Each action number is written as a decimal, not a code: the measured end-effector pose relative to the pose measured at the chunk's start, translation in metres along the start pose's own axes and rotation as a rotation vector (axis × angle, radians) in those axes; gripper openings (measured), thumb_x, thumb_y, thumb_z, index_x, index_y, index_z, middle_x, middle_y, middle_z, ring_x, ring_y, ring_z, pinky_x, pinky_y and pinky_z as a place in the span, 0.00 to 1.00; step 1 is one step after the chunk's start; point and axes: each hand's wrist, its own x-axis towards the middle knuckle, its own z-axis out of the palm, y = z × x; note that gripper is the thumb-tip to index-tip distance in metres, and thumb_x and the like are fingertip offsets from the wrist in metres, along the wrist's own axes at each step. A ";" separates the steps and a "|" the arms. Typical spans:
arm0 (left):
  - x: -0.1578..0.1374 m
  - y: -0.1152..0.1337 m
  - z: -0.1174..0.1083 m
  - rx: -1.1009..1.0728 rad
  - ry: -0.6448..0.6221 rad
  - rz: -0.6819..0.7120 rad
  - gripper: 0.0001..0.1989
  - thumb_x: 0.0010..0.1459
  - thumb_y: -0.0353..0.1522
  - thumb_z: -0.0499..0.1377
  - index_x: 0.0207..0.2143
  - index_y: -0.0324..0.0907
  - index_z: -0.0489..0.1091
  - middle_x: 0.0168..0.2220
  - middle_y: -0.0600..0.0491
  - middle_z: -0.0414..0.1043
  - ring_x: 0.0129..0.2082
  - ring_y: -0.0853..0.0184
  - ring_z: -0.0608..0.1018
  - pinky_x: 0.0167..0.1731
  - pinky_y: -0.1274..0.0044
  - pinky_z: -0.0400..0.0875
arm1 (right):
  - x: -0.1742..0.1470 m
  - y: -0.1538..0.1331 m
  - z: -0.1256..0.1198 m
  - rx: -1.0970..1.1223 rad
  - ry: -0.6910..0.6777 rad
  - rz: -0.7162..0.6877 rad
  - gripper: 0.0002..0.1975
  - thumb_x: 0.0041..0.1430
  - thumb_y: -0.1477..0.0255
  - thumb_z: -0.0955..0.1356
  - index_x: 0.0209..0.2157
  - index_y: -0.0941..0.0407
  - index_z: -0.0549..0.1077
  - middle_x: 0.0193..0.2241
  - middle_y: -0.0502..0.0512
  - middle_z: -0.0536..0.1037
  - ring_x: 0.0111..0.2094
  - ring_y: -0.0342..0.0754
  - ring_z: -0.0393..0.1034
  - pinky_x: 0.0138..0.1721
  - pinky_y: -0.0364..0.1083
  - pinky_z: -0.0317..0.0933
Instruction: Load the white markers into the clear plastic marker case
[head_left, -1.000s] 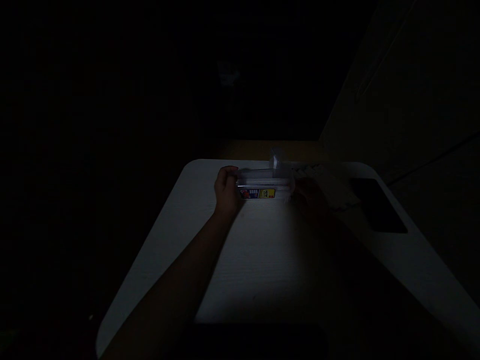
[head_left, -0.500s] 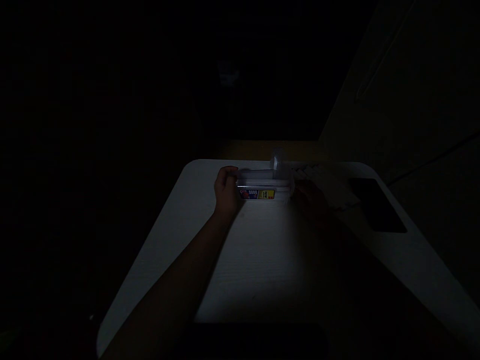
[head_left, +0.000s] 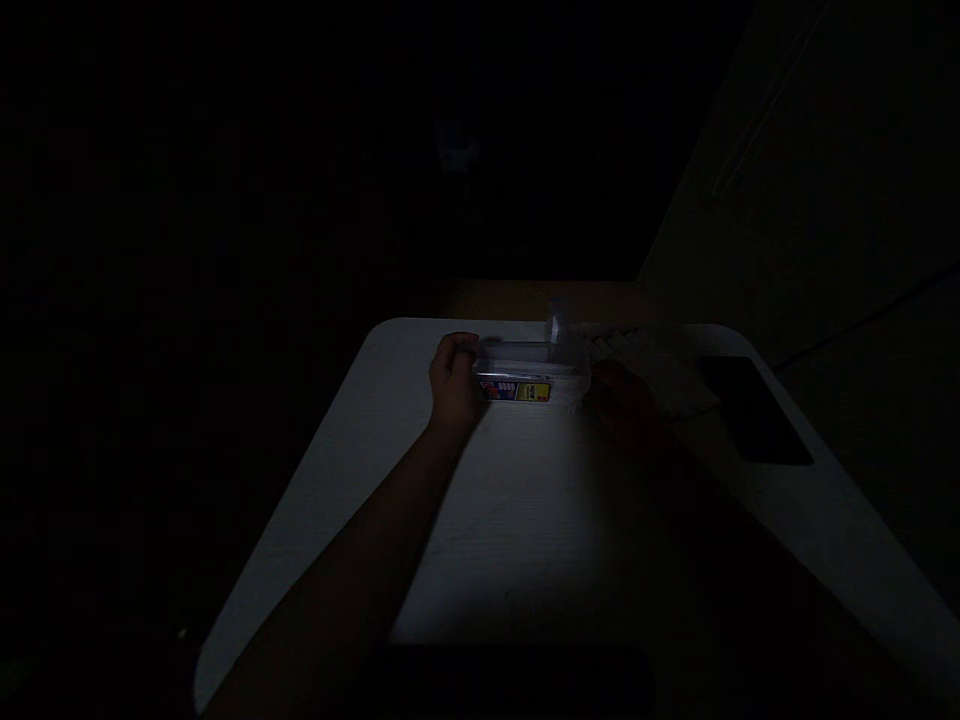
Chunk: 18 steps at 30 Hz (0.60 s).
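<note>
A clear plastic container [head_left: 525, 367] with a blue, red and yellow label [head_left: 515, 391] on its near side is on the table. My left hand [head_left: 454, 385] is closed round its left end, thumb side toward the container. Deep in shadow, my right hand [head_left: 619, 395] grips the right end; its fingers show only dimly. An upright clear plastic piece [head_left: 556, 322] sticks up behind the container's back edge. Whether it is part of the container, I cannot tell.
A pale stack of folded or ridged pieces [head_left: 660, 375] lies just beyond my right hand. Farther right, a flat dark rectangular object [head_left: 756, 410] rests on the white table [head_left: 345, 430]. A cable [head_left: 870, 320] runs along the right side. The room is very dark.
The container has tipped slightly, and its label sits a little lower. The upright clear piece has shifted slightly right. Both hands stay at its ends.
</note>
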 end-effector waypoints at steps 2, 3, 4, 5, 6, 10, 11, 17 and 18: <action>0.001 -0.002 -0.002 0.011 0.001 0.007 0.10 0.46 0.32 0.52 0.32 0.42 0.68 0.27 0.55 0.67 0.26 0.71 0.68 0.24 0.80 0.62 | -0.001 0.002 -0.005 0.028 0.033 0.032 0.20 0.63 0.68 0.54 0.43 0.59 0.73 0.40 0.60 0.74 0.44 0.46 0.66 0.46 0.47 0.61; 0.001 -0.003 -0.002 0.022 0.007 0.011 0.10 0.46 0.32 0.52 0.32 0.42 0.68 0.27 0.55 0.67 0.27 0.71 0.68 0.25 0.80 0.62 | -0.002 0.004 -0.007 0.045 0.056 0.050 0.20 0.62 0.67 0.55 0.42 0.59 0.73 0.41 0.61 0.73 0.44 0.47 0.66 0.46 0.47 0.62; 0.001 -0.003 -0.003 0.035 0.015 0.016 0.09 0.46 0.32 0.52 0.31 0.42 0.68 0.27 0.55 0.66 0.27 0.71 0.68 0.25 0.80 0.61 | -0.002 0.007 -0.010 0.058 0.081 0.066 0.20 0.61 0.67 0.55 0.41 0.60 0.74 0.40 0.61 0.73 0.43 0.47 0.66 0.45 0.47 0.62; 0.001 -0.002 -0.003 0.043 0.023 0.021 0.09 0.46 0.32 0.52 0.31 0.42 0.69 0.27 0.55 0.66 0.27 0.71 0.67 0.25 0.80 0.61 | -0.003 0.009 -0.012 0.063 0.104 0.078 0.20 0.60 0.68 0.56 0.39 0.61 0.74 0.40 0.62 0.73 0.42 0.47 0.67 0.45 0.47 0.62; 0.001 -0.001 -0.003 0.045 0.028 0.020 0.09 0.45 0.32 0.52 0.31 0.42 0.69 0.27 0.55 0.66 0.27 0.71 0.67 0.25 0.80 0.61 | -0.003 0.010 -0.014 0.058 0.120 0.087 0.19 0.59 0.68 0.56 0.38 0.61 0.75 0.39 0.62 0.74 0.42 0.48 0.67 0.44 0.48 0.62; 0.000 0.003 -0.002 0.033 0.032 0.003 0.09 0.44 0.31 0.52 0.30 0.42 0.68 0.27 0.55 0.65 0.26 0.71 0.66 0.24 0.80 0.60 | -0.003 0.008 -0.015 0.005 0.060 0.032 0.18 0.59 0.68 0.57 0.39 0.60 0.75 0.40 0.62 0.74 0.42 0.49 0.66 0.46 0.49 0.60; 0.000 0.003 -0.001 0.028 0.032 -0.004 0.09 0.44 0.31 0.52 0.30 0.42 0.68 0.27 0.55 0.65 0.25 0.71 0.66 0.24 0.80 0.60 | -0.003 0.006 -0.015 0.004 0.027 -0.003 0.18 0.60 0.68 0.57 0.41 0.60 0.74 0.41 0.62 0.74 0.43 0.49 0.66 0.47 0.49 0.59; 0.001 0.000 -0.003 0.033 0.018 -0.001 0.09 0.45 0.30 0.52 0.30 0.43 0.68 0.27 0.55 0.66 0.26 0.71 0.67 0.24 0.79 0.60 | 0.002 0.000 -0.016 0.003 -0.094 -0.130 0.17 0.60 0.71 0.57 0.43 0.60 0.73 0.41 0.60 0.74 0.42 0.47 0.66 0.44 0.46 0.55; 0.001 -0.001 -0.003 0.028 0.018 0.003 0.09 0.45 0.30 0.52 0.31 0.43 0.69 0.27 0.55 0.66 0.27 0.71 0.67 0.24 0.80 0.60 | 0.002 0.000 -0.017 -0.027 -0.093 -0.110 0.17 0.60 0.70 0.57 0.43 0.60 0.73 0.39 0.59 0.74 0.41 0.48 0.66 0.43 0.47 0.55</action>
